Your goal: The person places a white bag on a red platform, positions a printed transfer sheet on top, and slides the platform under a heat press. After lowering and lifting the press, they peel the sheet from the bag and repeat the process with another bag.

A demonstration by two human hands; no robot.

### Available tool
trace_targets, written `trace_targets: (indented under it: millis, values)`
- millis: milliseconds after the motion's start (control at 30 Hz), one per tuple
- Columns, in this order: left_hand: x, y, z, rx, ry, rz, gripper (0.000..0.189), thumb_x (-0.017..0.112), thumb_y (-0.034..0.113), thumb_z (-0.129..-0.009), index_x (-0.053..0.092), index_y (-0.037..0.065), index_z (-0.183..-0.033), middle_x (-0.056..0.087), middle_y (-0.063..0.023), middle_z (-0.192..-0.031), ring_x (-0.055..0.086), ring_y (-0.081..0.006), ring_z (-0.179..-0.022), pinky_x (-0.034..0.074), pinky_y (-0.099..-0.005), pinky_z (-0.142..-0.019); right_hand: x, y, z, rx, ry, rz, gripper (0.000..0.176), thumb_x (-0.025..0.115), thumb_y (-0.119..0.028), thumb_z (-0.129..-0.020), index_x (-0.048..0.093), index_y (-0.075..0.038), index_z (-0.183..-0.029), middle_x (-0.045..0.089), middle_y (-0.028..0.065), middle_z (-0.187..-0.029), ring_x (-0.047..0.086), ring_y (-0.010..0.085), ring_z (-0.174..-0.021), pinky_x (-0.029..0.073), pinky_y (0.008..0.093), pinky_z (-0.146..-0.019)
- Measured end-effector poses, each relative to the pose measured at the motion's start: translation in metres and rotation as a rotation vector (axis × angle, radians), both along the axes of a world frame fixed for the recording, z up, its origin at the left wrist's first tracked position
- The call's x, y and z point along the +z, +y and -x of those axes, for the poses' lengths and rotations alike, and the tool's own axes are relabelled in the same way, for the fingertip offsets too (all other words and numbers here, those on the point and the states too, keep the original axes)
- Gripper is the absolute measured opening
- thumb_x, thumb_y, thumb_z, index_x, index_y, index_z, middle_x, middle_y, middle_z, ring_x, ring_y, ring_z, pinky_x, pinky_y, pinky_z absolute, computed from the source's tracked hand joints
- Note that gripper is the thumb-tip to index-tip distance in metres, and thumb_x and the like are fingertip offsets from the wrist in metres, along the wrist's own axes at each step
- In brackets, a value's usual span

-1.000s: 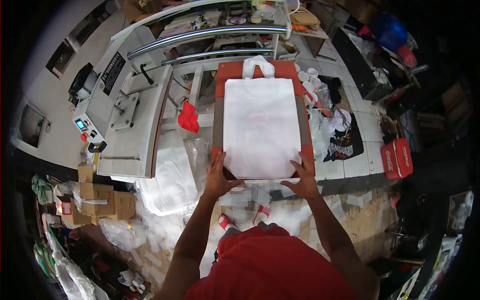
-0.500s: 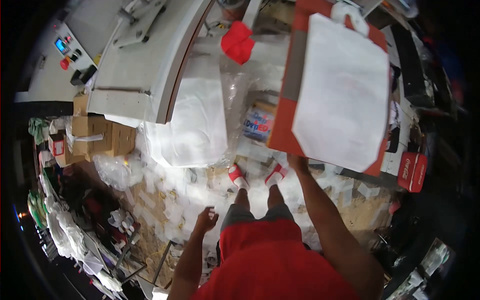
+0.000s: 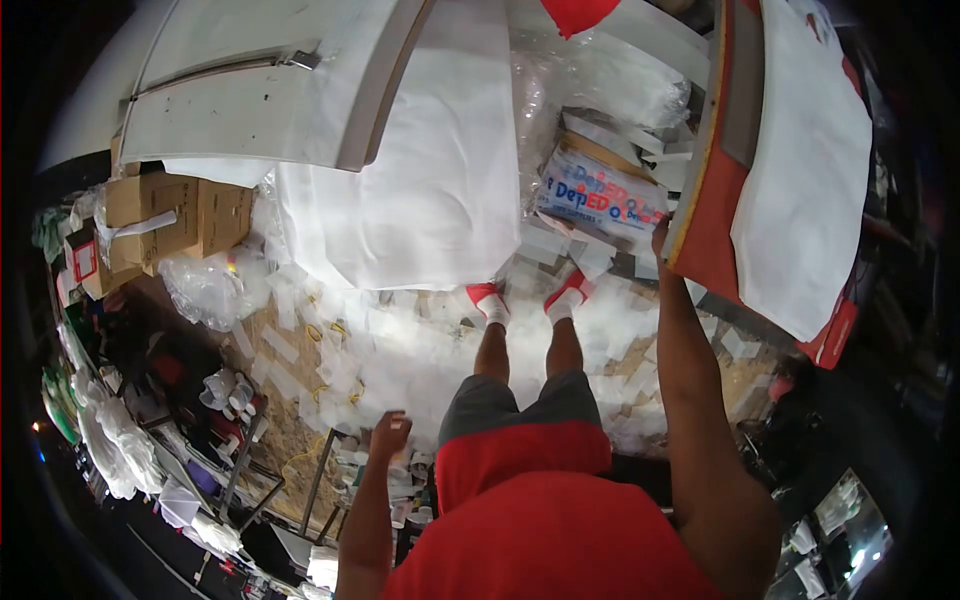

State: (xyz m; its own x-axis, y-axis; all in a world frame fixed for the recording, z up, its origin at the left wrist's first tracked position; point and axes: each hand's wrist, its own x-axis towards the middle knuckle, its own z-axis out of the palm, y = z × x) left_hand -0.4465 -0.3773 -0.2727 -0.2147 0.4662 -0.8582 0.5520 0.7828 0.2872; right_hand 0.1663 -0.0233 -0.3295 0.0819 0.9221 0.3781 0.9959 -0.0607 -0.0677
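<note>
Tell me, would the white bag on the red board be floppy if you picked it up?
Probably floppy: the bag looks like thin cloth with slightly wavy edges. It's likely light for its size, since it lies so flat on the board. Being flat, it probably wouldn't roll.

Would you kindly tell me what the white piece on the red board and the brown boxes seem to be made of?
White piece: probably matte fabric, judging by its dull surface and wavy edge; weave unclear. Brown boxes: likely plain cardboard, given their tan, straight-folded faces.
</note>
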Motion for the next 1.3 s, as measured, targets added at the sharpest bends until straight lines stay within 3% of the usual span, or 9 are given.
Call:
trace_targets:
  millis: [100, 267, 767, 967, 1200, 1267, 1300]
  values:
    - [0.027, 0.084, -0.049, 0.002, -0.058, -0.137, 0.037, 0.065, 0.028, -0.088, 0.063, 0.003, -0.116, 0.071, -0.017, -0.105, 0.069, -0.0288, -0.098, 0.055, -0.0375, -0.084, 0.008, -0.001, -0.001, -0.013, -0.006, 0.001, 0.02, 0.064, -0.013, -0.086, 0.065, -0.001, -0.102, 0.066, 0.0242, -0.101, 0.062, 0.0445, -0.097, 0.048, 0.0525, -0.087]
    - [0.034, 0.123, -0.074, -0.032, -0.156, -0.217, 0.032, 0.062, 0.023, -0.092, 0.063, 0.003, -0.116, 0.07, -0.0156, -0.107, 0.07, -0.0274, -0.096, 0.055, -0.0364, -0.084, 0.011, -0.001, 0.008, -0.024, -0.004, 0.0, 0.02, 0.064, -0.013, -0.086, 0.065, -0.001, -0.102, 0.066, 0.0241, -0.101, 0.062, 0.0443, -0.097, 0.048, 0.0522, -0.087]
    - [0.022, 0.041, -0.041, -0.192, 0.083, -0.065, 0.034, 0.065, 0.029, -0.085, 0.065, 0.006, -0.109, 0.071, -0.0154, -0.104, 0.069, -0.0308, -0.099, 0.054, -0.0406, -0.088, 0.031, 0.004, -0.001, -0.023, 0.011, -0.02, 0.02, 0.065, -0.014, -0.085, 0.065, -0.001, -0.101, 0.066, 0.024, -0.101, 0.062, 0.0438, -0.096, 0.048, 0.0514, -0.087]
    - [0.032, 0.085, -0.082, -0.186, 0.005, -0.16, 0.035, 0.063, 0.029, -0.086, 0.064, 0.005, -0.112, 0.071, -0.0161, -0.105, 0.069, -0.0313, -0.099, 0.053, -0.0411, -0.089, 0.038, 0.002, -0.01, -0.011, 0.008, -0.02, 0.02, 0.065, -0.014, -0.085, 0.065, -0.001, -0.101, 0.066, 0.0239, -0.101, 0.062, 0.0436, -0.096, 0.048, 0.051, -0.087]
    - [0.049, 0.118, -0.125, -0.121, -0.093, -0.275, 0.032, 0.064, 0.021, -0.088, 0.063, 0.002, -0.114, 0.072, -0.0166, -0.1, 0.072, -0.029, -0.089, 0.057, -0.0374, -0.079, 0.063, -0.016, -0.006, 0.044, 0.01, -0.016, 0.02, 0.066, -0.014, -0.085, 0.065, -0.001, -0.101, 0.066, 0.0239, -0.1, 0.062, 0.0433, -0.096, 0.048, 0.0506, -0.088]
    - [0.051, 0.119, -0.13, -0.129, -0.097, -0.283, 0.032, 0.064, 0.02, -0.088, 0.063, 0.002, -0.114, 0.072, -0.0165, -0.099, 0.072, -0.0291, -0.088, 0.057, -0.0374, -0.079, 0.094, -0.046, 0.016, 0.121, 0.042, 0.023, 0.02, 0.066, -0.014, -0.085, 0.066, -0.001, -0.101, 0.066, 0.0238, -0.1, 0.062, 0.0433, -0.096, 0.049, 0.0505, -0.088]
    - [0.053, 0.12, -0.132, -0.16, -0.099, -0.273, 0.031, 0.064, 0.02, -0.088, 0.063, 0.002, -0.114, 0.072, -0.0167, -0.098, 0.072, -0.0292, -0.087, 0.057, -0.0372, -0.078, 0.118, -0.065, 0.035, 0.001, 0.388, 0.298, 0.019, 0.065, -0.01, -0.084, 0.066, -0.003, -0.101, 0.066, 0.0202, -0.101, 0.063, 0.0399, -0.096, 0.05, 0.0458, -0.087]
